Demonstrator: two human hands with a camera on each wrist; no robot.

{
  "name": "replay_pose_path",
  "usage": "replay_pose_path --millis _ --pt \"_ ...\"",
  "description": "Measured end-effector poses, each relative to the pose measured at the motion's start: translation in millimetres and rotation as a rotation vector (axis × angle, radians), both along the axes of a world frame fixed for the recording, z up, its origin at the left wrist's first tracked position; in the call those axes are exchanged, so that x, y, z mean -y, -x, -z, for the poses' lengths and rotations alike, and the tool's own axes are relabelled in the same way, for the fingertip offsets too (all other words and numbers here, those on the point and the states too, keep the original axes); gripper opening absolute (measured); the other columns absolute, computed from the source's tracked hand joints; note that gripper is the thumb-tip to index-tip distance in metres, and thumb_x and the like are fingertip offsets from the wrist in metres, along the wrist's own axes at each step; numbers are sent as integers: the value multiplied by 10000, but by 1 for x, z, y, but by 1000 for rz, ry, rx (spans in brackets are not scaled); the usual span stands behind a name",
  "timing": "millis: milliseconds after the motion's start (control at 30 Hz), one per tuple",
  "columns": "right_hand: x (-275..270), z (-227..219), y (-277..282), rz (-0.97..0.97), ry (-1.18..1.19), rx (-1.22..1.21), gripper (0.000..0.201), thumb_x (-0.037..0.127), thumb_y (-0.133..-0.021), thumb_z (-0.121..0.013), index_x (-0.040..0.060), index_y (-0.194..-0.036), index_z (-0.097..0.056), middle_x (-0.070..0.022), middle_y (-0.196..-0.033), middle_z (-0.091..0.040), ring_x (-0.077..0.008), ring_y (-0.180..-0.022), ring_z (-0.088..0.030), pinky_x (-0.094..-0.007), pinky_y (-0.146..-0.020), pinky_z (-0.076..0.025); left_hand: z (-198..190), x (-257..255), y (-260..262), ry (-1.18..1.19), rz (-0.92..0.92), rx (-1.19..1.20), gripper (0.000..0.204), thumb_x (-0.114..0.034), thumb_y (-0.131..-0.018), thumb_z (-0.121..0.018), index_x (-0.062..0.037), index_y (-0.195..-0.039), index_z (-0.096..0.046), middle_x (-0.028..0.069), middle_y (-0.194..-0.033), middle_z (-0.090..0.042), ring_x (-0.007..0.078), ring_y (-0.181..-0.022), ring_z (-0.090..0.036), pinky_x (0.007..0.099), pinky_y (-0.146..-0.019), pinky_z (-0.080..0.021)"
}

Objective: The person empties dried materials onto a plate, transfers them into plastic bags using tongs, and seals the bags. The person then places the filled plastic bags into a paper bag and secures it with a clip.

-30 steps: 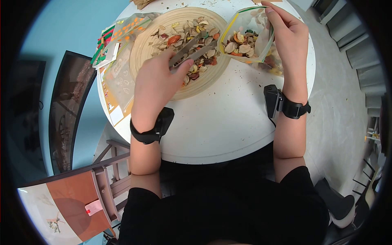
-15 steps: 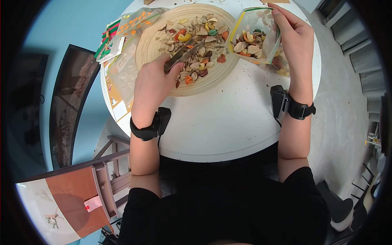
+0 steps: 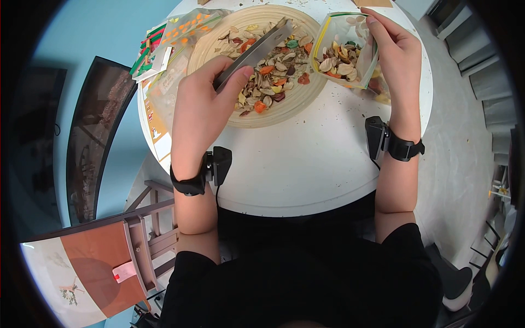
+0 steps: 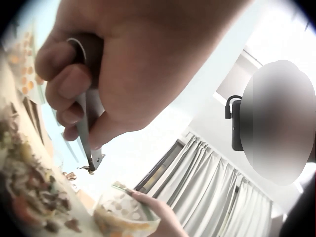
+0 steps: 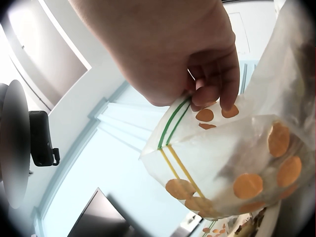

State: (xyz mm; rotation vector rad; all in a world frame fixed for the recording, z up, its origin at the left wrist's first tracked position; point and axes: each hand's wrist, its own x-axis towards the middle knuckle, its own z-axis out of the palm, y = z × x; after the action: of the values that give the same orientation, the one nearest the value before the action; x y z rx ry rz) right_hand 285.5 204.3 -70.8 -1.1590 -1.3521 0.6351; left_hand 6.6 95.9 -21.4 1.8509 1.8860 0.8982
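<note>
My left hand (image 3: 203, 101) grips metal tongs (image 3: 254, 53) above a round wooden plate (image 3: 299, 105) heaped with dried petals and leaves (image 3: 268, 82). In the left wrist view, the tong tips pinch a small brownish dried piece (image 4: 89, 168). To the right, my right hand (image 3: 400, 57) pinches the rim of a clear zip bag (image 3: 321, 38) with orange dots, between thumb and fingers. The bag's mouth gapes toward the plate, and petals (image 3: 340, 63) lie inside. Green and yellow zip strips (image 5: 173, 123) show along its edge in the right wrist view.
Another orange-dotted bag (image 3: 191, 27) lies left of the plate, beside a white box (image 3: 158, 63) with red and green pieces. Small crumbs dot the white table (image 3: 290, 169) near the bag. A chair (image 3: 145, 246) stands at the lower left.
The tongs dipped among the petals with their arms apart; now their arms are together and raised, tips farther toward the back of the plate. My right hand still holds the bag.
</note>
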Motion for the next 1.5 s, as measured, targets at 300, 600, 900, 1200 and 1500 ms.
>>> replay_pose_path --millis 300,600,900,1200,1500 --pt "4 -5 0 -2 37 -41 270 233 -984 -678 104 -1194 -789 42 -769 -644 -21 -695 -529 -194 -613 -407 2 -10 -24 -19 100 44 351 -330 -918 -770 13 -949 -703 83 -601 -578 148 -516 -519 318 -525 -416" --pt "0 1 -5 -19 27 -38 282 230 -985 -675 83 -1200 -782 51 -808 -650 -21 -707 -520 -195 -617 -399 35 -55 19 97 -47 -208 530 -480 -919 -708 45 -987 -703 155 -723 -651 243 -663 -609 362 -646 -474" --pt "19 -27 15 12 86 -86 275 120 -1012 -620 -65 -1181 -733 -33 -888 -735 -66 -746 -615 -213 -641 -476 28 -33 6 159 52 -247 496 -458 -921 -718 24 -1032 -696 161 -749 -650 254 -661 -576 372 -656 -465" --pt "25 -29 18 20 28 -19 276 123 -1010 -622 -66 -1179 -732 -55 -905 -749 -83 -759 -634 -221 -657 -495 29 -21 8 219 48 -203 432 -391 -952 -713 37 -1006 -692 144 -699 -598 219 -624 -506 353 -618 -433" --pt "22 -30 17 15 107 -44 281 119 -1011 -617 -68 -1191 -727 -67 -916 -753 -89 -761 -643 -229 -657 -507 14 -18 11 112 55 -29 347 -303 -961 -718 37 -903 -674 74 -615 -519 142 -575 -450 315 -558 -386"
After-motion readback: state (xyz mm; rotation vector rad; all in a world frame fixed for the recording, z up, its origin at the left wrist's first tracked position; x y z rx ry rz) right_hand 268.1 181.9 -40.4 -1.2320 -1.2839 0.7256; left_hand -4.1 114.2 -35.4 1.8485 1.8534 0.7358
